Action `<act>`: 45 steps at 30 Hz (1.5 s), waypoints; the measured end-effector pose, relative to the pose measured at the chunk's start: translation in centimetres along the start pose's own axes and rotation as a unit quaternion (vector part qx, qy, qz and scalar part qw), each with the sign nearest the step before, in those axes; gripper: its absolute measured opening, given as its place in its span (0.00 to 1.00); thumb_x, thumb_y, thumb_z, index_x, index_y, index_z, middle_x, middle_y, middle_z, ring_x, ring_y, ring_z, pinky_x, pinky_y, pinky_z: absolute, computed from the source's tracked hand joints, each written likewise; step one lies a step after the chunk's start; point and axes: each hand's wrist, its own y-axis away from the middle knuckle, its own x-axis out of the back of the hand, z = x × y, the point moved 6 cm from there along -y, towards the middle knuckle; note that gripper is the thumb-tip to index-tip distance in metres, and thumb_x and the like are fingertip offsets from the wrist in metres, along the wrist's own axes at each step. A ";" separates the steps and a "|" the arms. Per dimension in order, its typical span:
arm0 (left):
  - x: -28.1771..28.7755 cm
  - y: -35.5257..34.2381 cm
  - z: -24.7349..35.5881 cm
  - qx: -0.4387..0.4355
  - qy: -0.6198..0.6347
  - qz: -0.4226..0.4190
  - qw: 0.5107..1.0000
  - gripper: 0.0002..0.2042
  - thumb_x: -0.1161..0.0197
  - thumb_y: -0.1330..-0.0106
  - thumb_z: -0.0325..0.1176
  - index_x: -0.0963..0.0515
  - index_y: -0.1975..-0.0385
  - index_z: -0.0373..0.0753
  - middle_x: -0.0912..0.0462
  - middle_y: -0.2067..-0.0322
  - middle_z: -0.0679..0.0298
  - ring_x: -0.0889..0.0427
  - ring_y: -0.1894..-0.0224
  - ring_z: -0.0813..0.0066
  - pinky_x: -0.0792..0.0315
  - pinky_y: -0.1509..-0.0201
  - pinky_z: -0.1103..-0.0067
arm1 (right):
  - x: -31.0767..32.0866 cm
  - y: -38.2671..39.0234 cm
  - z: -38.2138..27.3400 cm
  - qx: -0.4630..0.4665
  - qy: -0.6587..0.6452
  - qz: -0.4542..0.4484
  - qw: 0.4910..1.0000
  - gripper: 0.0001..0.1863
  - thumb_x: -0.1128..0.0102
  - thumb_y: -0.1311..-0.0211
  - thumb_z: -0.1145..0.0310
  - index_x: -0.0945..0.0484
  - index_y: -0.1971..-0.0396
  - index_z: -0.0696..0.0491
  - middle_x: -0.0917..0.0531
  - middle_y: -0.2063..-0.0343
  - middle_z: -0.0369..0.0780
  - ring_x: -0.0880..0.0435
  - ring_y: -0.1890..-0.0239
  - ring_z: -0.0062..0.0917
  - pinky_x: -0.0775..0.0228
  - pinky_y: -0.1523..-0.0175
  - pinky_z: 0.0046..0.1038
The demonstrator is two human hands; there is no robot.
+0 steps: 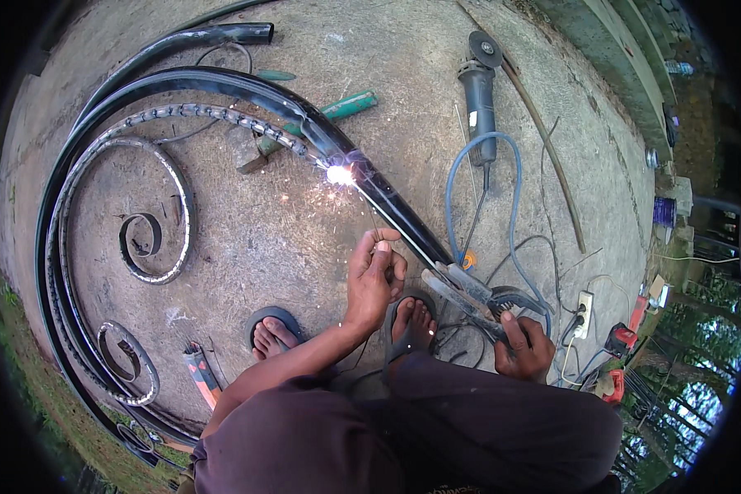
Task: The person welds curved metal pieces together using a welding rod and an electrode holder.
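My right hand point(523, 347) grips the handle of a welding electrode holder point(457, 286), its jaws pointing up and left. A slim pale welding electrode point(399, 221) runs from the jaws to a bright arc with sparks point(340, 174). The arc burns where a curved, notched metal strip point(181, 110) meets a black bent pipe point(403, 216). Below the arc, my left hand point(374, 278) has thumb and fingers pinched around what looks like a thin dark wire point(371, 216). The glare hides the joint itself.
An angle grinder point(479, 103) with a blue cord lies at the upper right. A green tube point(350, 107) sits under the pipe. Scroll-shaped metal point(191, 214) spreads left. A pack of rods point(199, 370) lies near my left foot. A white power strip point(584, 315) and cables lie right.
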 end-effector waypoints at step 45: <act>1.6 1.4 -0.3 0.016 -0.050 0.010 0.999 0.08 0.55 0.23 0.34 0.32 0.51 0.41 0.29 0.80 0.67 0.40 0.86 0.85 0.47 0.84 0.86 | -0.2 1.3 0.1 -0.026 -0.027 0.020 0.999 0.36 0.33 0.64 0.81 0.19 0.46 0.48 0.20 0.67 0.46 0.18 0.74 0.35 0.26 0.73 0.32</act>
